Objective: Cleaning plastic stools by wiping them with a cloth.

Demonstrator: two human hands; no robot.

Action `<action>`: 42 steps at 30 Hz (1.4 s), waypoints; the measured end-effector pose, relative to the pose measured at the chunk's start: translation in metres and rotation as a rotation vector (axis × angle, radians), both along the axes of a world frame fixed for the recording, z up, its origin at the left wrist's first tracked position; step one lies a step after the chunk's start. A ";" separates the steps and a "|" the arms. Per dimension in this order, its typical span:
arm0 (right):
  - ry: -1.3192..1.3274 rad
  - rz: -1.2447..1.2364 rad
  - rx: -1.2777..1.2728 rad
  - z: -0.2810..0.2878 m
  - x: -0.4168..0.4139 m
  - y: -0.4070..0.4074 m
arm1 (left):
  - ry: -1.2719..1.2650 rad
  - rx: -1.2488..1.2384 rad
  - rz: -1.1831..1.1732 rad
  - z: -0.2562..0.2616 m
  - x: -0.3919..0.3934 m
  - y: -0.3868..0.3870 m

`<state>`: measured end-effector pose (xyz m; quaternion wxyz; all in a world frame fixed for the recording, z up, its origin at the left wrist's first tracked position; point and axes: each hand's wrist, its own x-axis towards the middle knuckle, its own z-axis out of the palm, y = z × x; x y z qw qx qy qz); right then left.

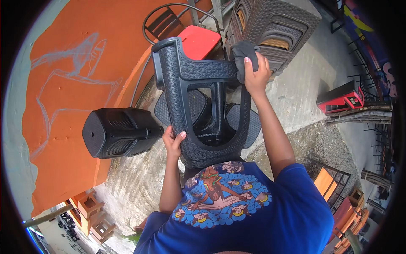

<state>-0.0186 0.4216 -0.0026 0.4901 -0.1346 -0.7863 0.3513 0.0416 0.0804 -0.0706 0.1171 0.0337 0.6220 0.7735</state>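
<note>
A black woven-pattern plastic stool (207,70) is tipped over in front of my body, its legs pointing away from me. My left hand (173,142) grips its left leg edge near the seat end. In my right hand (257,76) is a dark grey cloth (245,58), pressed against the far right leg of the stool. The cloth hides the end of that leg. Beneath and behind the held stool are the seats of other black stools (252,125), partly covered by it.
A stack of black stools (123,133) lies by the orange wall (73,95). Tall stacks of brown woven-pattern plastic stools (279,35) stand at the back, beside a metal chair with a red seat (199,41). A red and black box (342,96) rests on wooden poles to the right.
</note>
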 end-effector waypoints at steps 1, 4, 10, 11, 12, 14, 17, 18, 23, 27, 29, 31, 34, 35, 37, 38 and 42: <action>0.016 -0.018 -0.057 -0.003 0.008 0.005 | -0.012 -0.015 -0.020 0.000 -0.002 0.001; 0.270 -0.186 -0.320 -0.005 0.017 0.022 | -0.007 -0.020 -0.039 0.000 -0.006 0.001; 0.094 0.005 -0.353 -0.005 0.015 0.037 | 0.010 0.014 0.059 -0.012 -0.016 -0.021; -0.032 0.034 -0.198 -0.022 0.016 0.031 | 0.023 0.035 0.063 -0.017 -0.020 -0.024; -0.188 0.243 -0.190 -0.026 0.021 0.010 | 0.018 0.028 0.099 -0.015 -0.020 -0.026; -0.177 0.247 0.021 -0.055 0.040 -0.024 | 0.019 0.020 0.125 -0.011 -0.023 -0.024; -0.364 0.389 -0.127 -0.048 0.088 -0.046 | 0.025 0.028 0.216 -0.015 -0.018 -0.044; -0.421 0.426 -0.174 -0.040 0.113 -0.055 | 0.002 0.027 0.231 -0.013 -0.017 -0.046; -0.326 0.527 0.244 -0.033 0.166 -0.118 | -0.024 0.095 0.223 -0.012 -0.034 -0.033; -0.359 0.945 0.538 -0.011 0.135 -0.178 | 0.002 0.009 0.074 -0.001 -0.050 -0.001; -0.301 0.944 0.659 -0.012 0.123 -0.191 | -0.048 0.069 0.005 0.000 -0.057 0.011; -0.258 0.921 0.626 -0.013 0.123 -0.183 | -0.093 0.049 -0.023 -0.001 -0.061 0.002; -0.306 0.769 0.548 -0.014 0.138 -0.128 | -0.051 -0.003 0.012 -0.003 -0.064 -0.015; -0.316 0.722 0.483 -0.015 0.143 -0.105 | -0.090 -0.004 0.026 -0.007 -0.064 -0.025; -0.253 0.504 0.320 -0.038 0.152 -0.074 | -0.109 -0.005 0.033 -0.004 -0.064 -0.026; -0.249 0.499 0.317 -0.047 0.153 -0.073 | -0.061 -0.055 -0.016 -0.002 -0.065 -0.027; -0.153 0.148 -0.209 -0.065 0.148 -0.072 | 0.051 -0.175 -0.054 0.007 -0.072 -0.031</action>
